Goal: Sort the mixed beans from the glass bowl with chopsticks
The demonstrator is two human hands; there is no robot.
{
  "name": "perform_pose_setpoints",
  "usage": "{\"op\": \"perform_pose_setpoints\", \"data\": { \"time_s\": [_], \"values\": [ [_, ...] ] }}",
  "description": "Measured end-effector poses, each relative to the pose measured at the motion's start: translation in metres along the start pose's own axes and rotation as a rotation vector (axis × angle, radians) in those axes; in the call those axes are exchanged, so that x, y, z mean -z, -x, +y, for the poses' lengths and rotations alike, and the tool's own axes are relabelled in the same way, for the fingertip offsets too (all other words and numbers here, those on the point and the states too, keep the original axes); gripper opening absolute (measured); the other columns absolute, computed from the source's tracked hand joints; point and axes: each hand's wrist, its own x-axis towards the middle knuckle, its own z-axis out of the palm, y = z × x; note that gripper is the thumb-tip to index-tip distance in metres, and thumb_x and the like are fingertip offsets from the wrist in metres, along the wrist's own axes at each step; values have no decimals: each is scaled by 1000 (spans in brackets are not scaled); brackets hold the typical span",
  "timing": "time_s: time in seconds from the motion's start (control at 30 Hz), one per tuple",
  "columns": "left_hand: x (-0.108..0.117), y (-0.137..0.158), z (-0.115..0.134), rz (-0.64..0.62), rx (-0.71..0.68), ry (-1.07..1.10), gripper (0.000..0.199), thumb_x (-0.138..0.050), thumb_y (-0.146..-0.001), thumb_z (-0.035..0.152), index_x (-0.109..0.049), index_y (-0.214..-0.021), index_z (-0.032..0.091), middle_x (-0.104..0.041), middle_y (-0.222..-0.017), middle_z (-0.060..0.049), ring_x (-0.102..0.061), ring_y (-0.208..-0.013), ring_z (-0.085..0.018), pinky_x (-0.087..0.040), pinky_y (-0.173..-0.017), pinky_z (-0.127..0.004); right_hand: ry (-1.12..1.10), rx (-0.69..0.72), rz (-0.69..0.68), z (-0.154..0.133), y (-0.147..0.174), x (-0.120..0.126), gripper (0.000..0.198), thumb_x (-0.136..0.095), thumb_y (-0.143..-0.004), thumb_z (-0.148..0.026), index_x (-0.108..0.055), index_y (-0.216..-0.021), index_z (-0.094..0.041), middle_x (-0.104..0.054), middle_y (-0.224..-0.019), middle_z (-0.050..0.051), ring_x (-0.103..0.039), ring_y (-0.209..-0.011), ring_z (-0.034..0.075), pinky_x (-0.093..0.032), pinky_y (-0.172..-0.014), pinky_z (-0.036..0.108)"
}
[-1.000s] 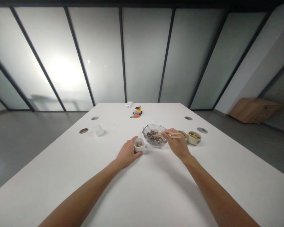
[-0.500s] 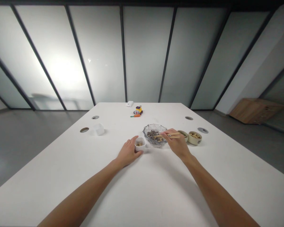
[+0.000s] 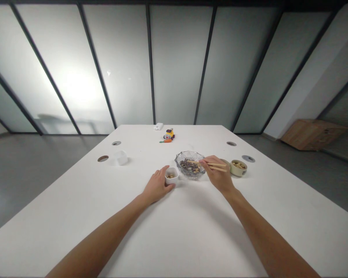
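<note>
My left hand (image 3: 157, 185) rests on the table with thumb and fingers around a small white cup (image 3: 172, 180), which holds a few pale brown pieces. My right hand (image 3: 219, 175) grips a pair of wooden chopsticks (image 3: 217, 166). Their tips reach over a clear glass bowl (image 3: 190, 173) with a faceted rim. Inside the bowl lie many dark seed-like bits and some light tan pieces. Whether the tips pinch anything is too small to tell. Right of my right hand stands a cream-coloured bowl (image 3: 238, 170) of tan pieces; another similar bowl is mostly hidden behind that hand.
A translucent white container (image 3: 121, 158) stands to the left on the white table (image 3: 168, 231). Farther back are a yellow toy vehicle (image 3: 169, 134), an orange toy carrot (image 3: 166, 141) and a white box-shaped item (image 3: 158, 126). Round holes (image 3: 103, 158) pierce the tabletop near its sides.
My right hand has shifted slightly right, and the chopstick tips have lifted and moved a little within the glass bowl. The left hand stays around the white cup.
</note>
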Motion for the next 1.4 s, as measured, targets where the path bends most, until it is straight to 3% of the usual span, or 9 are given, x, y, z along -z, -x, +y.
{"op": "perform_pose_setpoints", "data": {
  "time_s": [0.1, 0.23, 0.43, 0.67, 1.07, 1.27, 1.4],
  "values": [
    [1, 0, 1, 1, 3, 0, 71, -70, -85, 37, -42, -149, 20, -62, -140, -14, -59, -127, -34, -47, -108, -48, -56, -14, 106, -14, -2, 1, 43, -54, -99, -57, -72, -79, -24, -73, -81, 7, -68, -77, 23, -56, -72, 36],
    [2, 0, 3, -2, 2, -6, 70, -70, -86, 35, -43, -148, 19, -63, -137, -14, -60, -125, -34, -47, -107, -48, -114, -25, 52, -24, -3, 0, 42, -54, -100, -55, -72, -79, -23, -73, -78, 5, -68, -74, 21, -54, -70, 34],
    [3, 1, 2, -13, -3, -10, 72, -70, -87, 38, -40, -150, 19, -60, -140, -15, -59, -128, -34, -46, -108, -48, 90, 17, 94, 5, -5, 7, 48, -50, -101, -60, -73, -80, -22, -73, -81, 8, -68, -76, 23, -51, -70, 36],
    [1, 0, 1, -13, -9, -23, 72, -71, -87, 37, -40, -150, 18, -61, -140, -15, -60, -125, -35, -47, -108, -49, 267, 16, -7, 38, -5, 8, 64, -40, -99, -71, -74, -80, -22, -75, -84, 10, -70, -75, 25, -51, -71, 37],
    [2, 0, 3, -21, -9, -36, 72, -71, -88, 37, -40, -150, 17, -61, -139, -16, -60, -126, -35, -48, -107, -49, 255, 33, -25, 42, -5, 9, 59, -43, -100, -68, -73, -79, -22, -76, -84, 9, -71, -75, 24, -52, -70, 37],
    [1, 1, 1, -6, -18, -17, 73, -71, -87, 37, -40, -151, 19, -62, -139, -15, -60, -127, -34, -47, -108, -48, 283, 64, 71, 41, -6, 14, 57, -41, -102, -65, -69, -76, -22, -73, -80, 8, -67, -73, 23, -51, -71, 36],
    [0, 1, -1, 1, -24, -17, 73, -71, -87, 38, -40, -151, 20, -61, -141, -15, -60, -127, -34, -46, -108, -48, 273, 50, 35, 41, -5, 12, 57, -44, -100, -67, -72, -79, -22, -74, -82, 9, -69, -74, 24, -51, -69, 36]
  ]
}}
